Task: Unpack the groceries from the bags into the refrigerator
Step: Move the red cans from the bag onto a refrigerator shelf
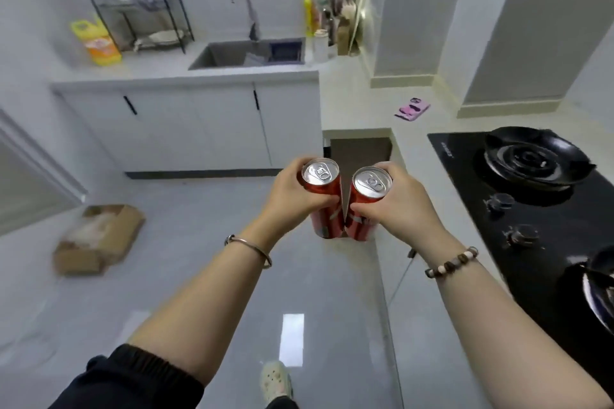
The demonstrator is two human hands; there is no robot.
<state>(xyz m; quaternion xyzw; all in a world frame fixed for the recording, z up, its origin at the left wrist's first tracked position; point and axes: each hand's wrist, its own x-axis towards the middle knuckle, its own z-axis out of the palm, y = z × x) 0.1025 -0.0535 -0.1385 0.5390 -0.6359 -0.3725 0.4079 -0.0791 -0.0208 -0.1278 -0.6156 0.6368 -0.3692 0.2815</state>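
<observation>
I hold two red soda cans upright in front of me, above the grey floor. My left hand (292,191) grips the left can (324,199) around its side. My right hand (395,202) grips the right can (363,206) the same way. The cans lean towards each other and touch near their bottoms; their silver tops with pull tabs face the camera. No grocery bag and no refrigerator can be seen in this view.
A black gas hob (531,196) lies in the counter on my right, with a pink phone (413,108) beyond it. Ahead are white cabinets (199,129), a sink (249,55), a dish rack (143,20) and bottles. An open cardboard box (98,237) sits on the floor at left.
</observation>
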